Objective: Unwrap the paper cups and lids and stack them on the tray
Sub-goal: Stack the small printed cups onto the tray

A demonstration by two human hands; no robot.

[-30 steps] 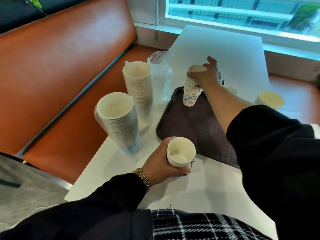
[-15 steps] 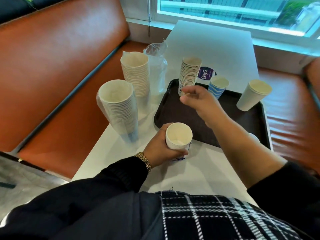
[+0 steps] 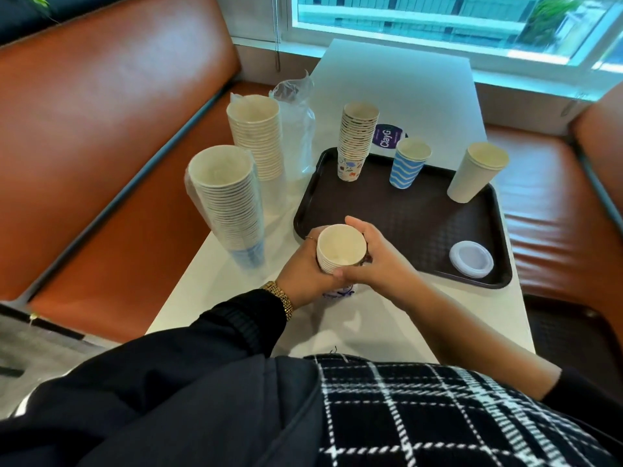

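Both hands wrap one short stack of cups

Ridged paper stack of cups (image 3: 340,252) — left hand (image 3: 303,276) fingers curl behind, right hand (image 3: 374,261) fingers now curled around it, back from the pebbled tray (image 3: 404,217).

From my remote station I saw the person wore a black jacket, its ribbed cuff (image 3: 251,318) ending at the left wrist beside a gold link watch (image 3: 279,298). The right sleeve (image 3: 586,389) was pushed up the forearm. A black-and-white plaid garment (image 3: 438,416) covered the front.
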